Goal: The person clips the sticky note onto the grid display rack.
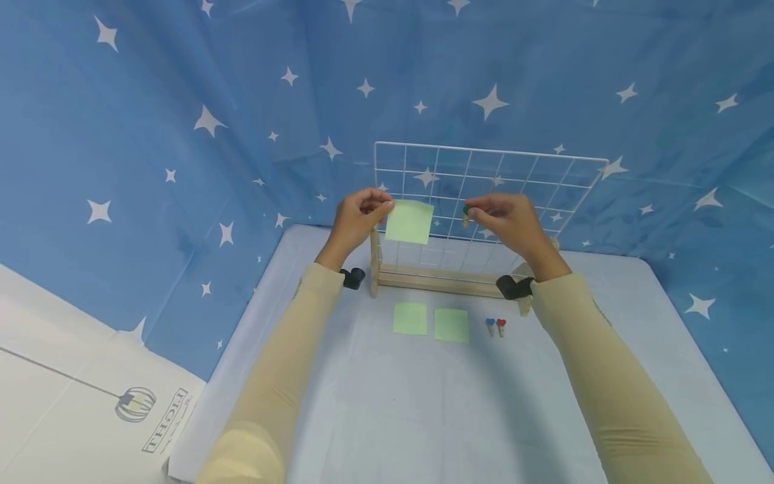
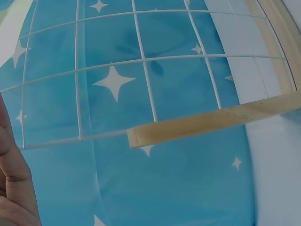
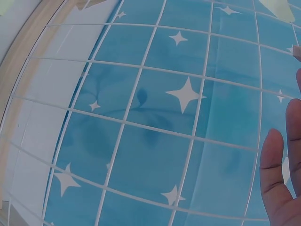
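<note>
Tbl (image 1: 393, 403) had rounded far-L & far-R corners; wire rack (image 1: 490, 152) stood nr the far edge on a wooden base (image 1: 444, 282), w/ tbl surface on both sides of it out to those corners. Blue star curtain (image 1: 242, 67) hung just past the far edge, so tight room behind rack. More room on near side: white top ran from the loose items down to bottom of view. L hand (image 1: 355, 218) was at rack's L end, above tbl, thumb & fingertips pinching held green note (image 1: 409, 223) by its upper-L corner; can't tell if note touched the wires. R hand (image 1: 508, 218) was in front of rack's mid-R, fingertips together on green-heart peg (image 1: 466, 219), peg pointing down, apart from note. Forearms in tan sleeves (image 1: 605, 376) came up from bottom L & R, angled inward, wrists bent toward rack. On tbl btwn rack base & near side: L loose note (image 1: 410, 319), R loose note (image 1: 451, 326) side by side w/ small gap, then blue-heart peg (image 1: 490, 325) & red-heart peg (image 1: 501, 326) to their R. White printed panel (image 1: 66, 376) sat off tbl's L edge.
</note>
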Motion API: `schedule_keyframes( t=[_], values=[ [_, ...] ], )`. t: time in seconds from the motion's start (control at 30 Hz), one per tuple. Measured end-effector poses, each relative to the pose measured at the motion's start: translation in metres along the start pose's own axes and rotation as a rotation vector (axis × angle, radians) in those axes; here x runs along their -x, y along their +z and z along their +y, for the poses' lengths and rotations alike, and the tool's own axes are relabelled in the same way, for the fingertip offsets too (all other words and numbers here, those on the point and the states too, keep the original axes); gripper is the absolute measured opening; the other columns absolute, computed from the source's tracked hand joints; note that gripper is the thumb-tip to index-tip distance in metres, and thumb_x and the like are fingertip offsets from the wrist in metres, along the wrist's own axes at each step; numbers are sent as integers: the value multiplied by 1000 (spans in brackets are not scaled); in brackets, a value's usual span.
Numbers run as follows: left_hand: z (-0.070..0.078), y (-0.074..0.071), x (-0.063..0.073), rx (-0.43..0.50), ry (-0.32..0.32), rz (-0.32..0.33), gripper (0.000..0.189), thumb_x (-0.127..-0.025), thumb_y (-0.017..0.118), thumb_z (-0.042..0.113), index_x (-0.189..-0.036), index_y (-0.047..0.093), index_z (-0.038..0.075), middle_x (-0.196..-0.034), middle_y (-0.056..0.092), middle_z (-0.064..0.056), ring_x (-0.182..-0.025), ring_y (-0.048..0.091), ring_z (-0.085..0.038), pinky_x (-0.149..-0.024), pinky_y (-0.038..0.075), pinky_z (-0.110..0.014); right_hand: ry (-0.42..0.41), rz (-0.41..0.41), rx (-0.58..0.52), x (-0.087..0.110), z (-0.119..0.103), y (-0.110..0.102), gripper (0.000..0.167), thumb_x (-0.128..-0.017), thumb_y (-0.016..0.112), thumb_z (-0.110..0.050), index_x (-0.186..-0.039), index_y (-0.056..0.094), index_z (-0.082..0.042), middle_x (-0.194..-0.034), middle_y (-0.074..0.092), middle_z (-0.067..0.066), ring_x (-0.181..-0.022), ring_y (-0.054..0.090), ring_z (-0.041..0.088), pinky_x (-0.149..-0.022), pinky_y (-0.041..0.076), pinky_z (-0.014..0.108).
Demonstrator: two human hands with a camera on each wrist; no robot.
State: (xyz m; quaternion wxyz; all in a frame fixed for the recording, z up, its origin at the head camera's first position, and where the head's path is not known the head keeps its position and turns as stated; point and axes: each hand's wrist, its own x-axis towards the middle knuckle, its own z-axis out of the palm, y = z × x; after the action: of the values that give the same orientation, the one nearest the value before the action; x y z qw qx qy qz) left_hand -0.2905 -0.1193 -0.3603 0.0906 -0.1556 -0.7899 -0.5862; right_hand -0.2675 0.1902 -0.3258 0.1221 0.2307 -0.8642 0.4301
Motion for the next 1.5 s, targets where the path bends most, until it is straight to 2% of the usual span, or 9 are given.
schedule_keyframes(
  t=[0.27,0.53,0.67,0.8,0.93,1.03,1.17,1.37,1.5],
  values=[
    [-2,3,-3,16,17,-1,21,-107,73,26,-119,77,9,-104,78,-8,-84,70,-23,-79,57,-59,27,-1,28,-6,-1,1,21,-105,72,-9,-121,78,4,-114,77,23,-86,64,-4,-79,51,13],
    [7,7,-6,-11,22,10,21,-108,72,28,-119,77,11,-102,78,-6,-86,70,-24,-65,54,-34,51,0,20,-11,-6,1,22,-106,72,-10,-121,77,5,-118,76,24,-88,64,-3,-80,52,12],
    [9,9,-9,-2,29,13,21,-107,73,27,-118,77,11,-102,78,-6,-88,71,-29,-63,52,-30,73,2,21,-13,-8,0,23,-106,72,-12,-121,77,4,-120,75,23,-90,65,0,-79,51,13],
    [11,10,-11,4,24,18,19,-107,73,27,-118,77,11,-103,79,-5,-88,71,-28,-62,51,-29,87,-5,26,-15,-11,0,24,-107,72,-15,-122,77,3,-122,75,22,-96,69,11,-79,52,14],
    [13,9,-13,12,14,28,19,-107,73,26,-118,77,11,-104,78,-6,-95,72,-36,-61,51,-27,74,-10,47,-19,-14,1,25,-107,72,-16,-122,77,2,-121,76,22,-101,72,25,-77,52,13],
    [14,9,-14,17,16,35,19,-107,73,25,-118,77,11,-106,78,-6,-100,72,-40,-61,52,-28,51,-6,53,-23,-16,2,24,-107,71,-14,-121,77,3,-118,77,22,-98,71,23,-77,51,13],
    [15,8,-15,15,24,42,19,-107,73,26,-118,77,11,-107,79,-7,-99,73,-36,-61,53,-31,31,3,64,-27,-18,4,22,-106,72,-12,-120,77,4,-117,77,23,-92,70,15,-78,51,12],
    [16,9,-16,13,42,64,20,-107,74,25,-117,77,9,-105,80,-8,-93,74,-29,-61,54,-32,34,18,80,-31,-24,6,21,-106,71,-12,-120,78,3,-114,78,22,-94,71,28,-69,48,16],
    [17,10,-17,15,44,72,20,-107,73,26,-118,77,10,-103,80,-7,-95,73,-32,-63,57,-37,40,32,78,-35,-28,7,20,-105,72,-10,-118,78,3,-108,78,21,-88,68,18,-67,46,20]
  ],
)
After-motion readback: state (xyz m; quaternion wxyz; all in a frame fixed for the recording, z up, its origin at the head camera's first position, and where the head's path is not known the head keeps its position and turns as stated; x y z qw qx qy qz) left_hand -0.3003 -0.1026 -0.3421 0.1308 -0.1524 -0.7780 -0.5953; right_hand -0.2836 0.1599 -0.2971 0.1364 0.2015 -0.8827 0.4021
